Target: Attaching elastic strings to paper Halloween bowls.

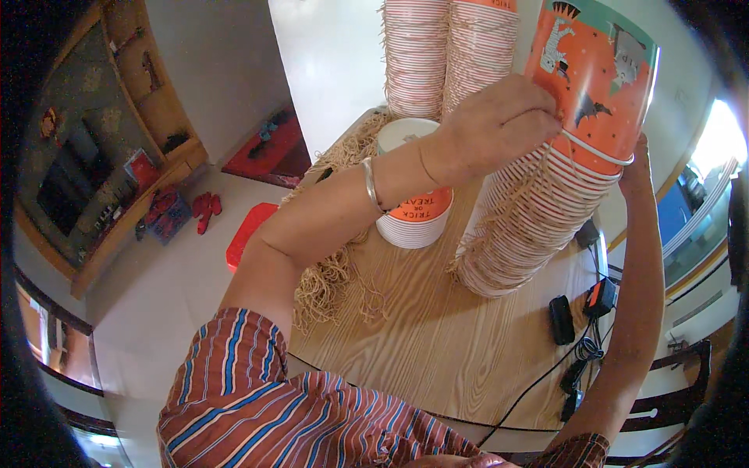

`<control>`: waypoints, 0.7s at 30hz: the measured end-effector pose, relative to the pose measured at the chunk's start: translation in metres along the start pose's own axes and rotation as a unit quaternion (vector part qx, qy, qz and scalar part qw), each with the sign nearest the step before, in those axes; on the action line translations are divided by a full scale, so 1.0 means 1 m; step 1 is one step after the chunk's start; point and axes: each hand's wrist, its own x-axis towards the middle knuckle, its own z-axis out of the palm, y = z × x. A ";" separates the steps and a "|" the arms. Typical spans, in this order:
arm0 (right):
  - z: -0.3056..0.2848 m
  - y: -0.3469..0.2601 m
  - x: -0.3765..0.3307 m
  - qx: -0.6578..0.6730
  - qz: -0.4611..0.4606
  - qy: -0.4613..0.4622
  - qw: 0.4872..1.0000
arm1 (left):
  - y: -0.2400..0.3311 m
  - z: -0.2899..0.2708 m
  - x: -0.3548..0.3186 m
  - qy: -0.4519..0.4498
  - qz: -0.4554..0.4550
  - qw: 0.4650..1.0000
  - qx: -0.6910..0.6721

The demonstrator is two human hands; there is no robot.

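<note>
A tall leaning stack of paper cups (pixel 515 234) rises from the wooden table (pixel 437 343), topped by an orange printed cup (pixel 597 78). My left hand (pixel 499 125) pinches a thin string at the top cup's rim, fingers closed on it. My right hand (pixel 636 168) is behind the stack at the same height, pressed against the cups, mostly hidden. Straw-coloured strings hang down the stack's side. A shorter stack of orange cups (pixel 413 210) stands just behind my left forearm.
Two tall cup stacks (pixel 449 54) stand at the table's far end. A heap of loose strings (pixel 328 273) lies on the left side of the table. Black chargers and cables (pixel 577 327) lie at the right. Red mats and shoes lie on the floor at left.
</note>
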 end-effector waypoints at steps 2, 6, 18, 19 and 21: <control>0.001 0.001 -0.002 0.025 -0.014 -0.004 1.000 | -0.001 -0.001 -0.002 -0.001 -0.003 1.000 -0.006; 0.003 0.000 -0.003 0.011 -0.016 -0.012 1.000 | 0.002 -0.003 -0.003 0.004 -0.012 1.000 -0.010; -0.010 0.005 0.000 -0.046 -0.006 -0.044 0.998 | 0.008 -0.006 -0.004 -0.019 -0.015 1.000 -0.001; -0.009 0.003 -0.002 -0.029 -0.006 -0.050 0.998 | 0.008 -0.006 -0.004 -0.020 -0.015 1.000 0.000; -0.009 0.002 -0.001 -0.011 -0.006 -0.057 0.998 | 0.008 -0.006 -0.004 -0.021 -0.012 1.000 0.002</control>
